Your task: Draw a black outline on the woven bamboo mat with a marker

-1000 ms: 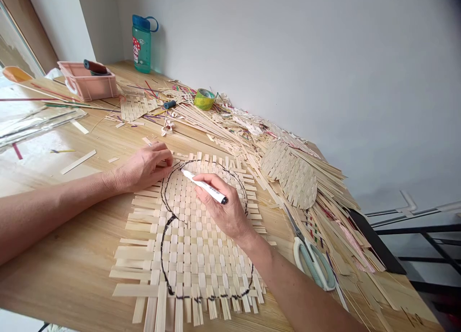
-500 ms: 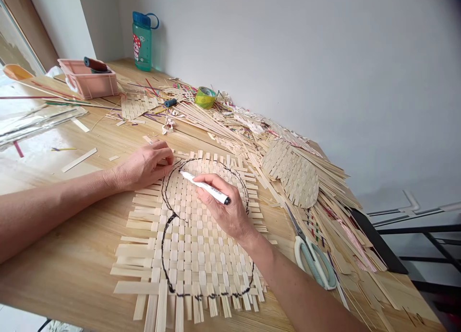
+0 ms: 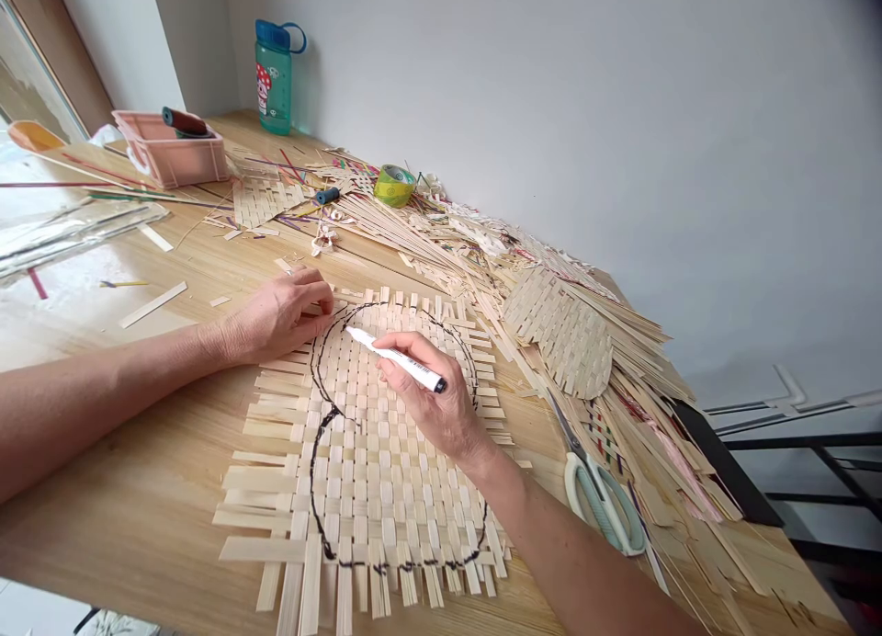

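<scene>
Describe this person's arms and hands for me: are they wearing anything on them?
The left forearm and right forearm are uncovered as far as they show, with no sleeves in view. The left hand and right hand are ungloved, and no watch or bracelet shows at either wrist. Whether a finger of the left hand wears a ring is too small to tell.

Tabletop room left — scissors (beside strips) an obstacle right

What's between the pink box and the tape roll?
A small woven piece and, nearer the tape roll, a dark blue cylinder, among loose strips; the head view shows it.
</scene>
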Motion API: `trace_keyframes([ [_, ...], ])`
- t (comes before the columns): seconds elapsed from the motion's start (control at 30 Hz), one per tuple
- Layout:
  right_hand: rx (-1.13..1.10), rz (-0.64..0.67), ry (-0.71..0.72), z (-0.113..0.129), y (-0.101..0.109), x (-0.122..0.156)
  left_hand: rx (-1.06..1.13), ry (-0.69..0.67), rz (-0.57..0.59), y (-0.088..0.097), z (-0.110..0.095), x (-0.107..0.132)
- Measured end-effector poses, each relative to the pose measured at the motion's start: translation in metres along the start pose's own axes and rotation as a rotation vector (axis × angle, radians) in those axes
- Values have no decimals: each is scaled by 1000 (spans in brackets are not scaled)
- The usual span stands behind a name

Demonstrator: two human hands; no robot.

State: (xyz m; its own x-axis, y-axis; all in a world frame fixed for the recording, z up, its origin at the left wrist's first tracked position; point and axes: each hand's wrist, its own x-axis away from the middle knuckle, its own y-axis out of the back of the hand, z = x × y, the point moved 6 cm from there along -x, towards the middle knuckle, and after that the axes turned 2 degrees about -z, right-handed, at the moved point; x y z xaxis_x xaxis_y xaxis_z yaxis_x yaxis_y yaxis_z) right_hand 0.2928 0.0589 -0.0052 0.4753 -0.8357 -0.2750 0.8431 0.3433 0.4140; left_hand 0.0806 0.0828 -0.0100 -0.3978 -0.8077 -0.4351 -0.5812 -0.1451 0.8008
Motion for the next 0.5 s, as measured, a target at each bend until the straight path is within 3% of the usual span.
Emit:
trace_keyframes([
  [0.5, -29, 51, -15, 2, -2, 0, 7, 17, 15, 1, -3, -1],
])
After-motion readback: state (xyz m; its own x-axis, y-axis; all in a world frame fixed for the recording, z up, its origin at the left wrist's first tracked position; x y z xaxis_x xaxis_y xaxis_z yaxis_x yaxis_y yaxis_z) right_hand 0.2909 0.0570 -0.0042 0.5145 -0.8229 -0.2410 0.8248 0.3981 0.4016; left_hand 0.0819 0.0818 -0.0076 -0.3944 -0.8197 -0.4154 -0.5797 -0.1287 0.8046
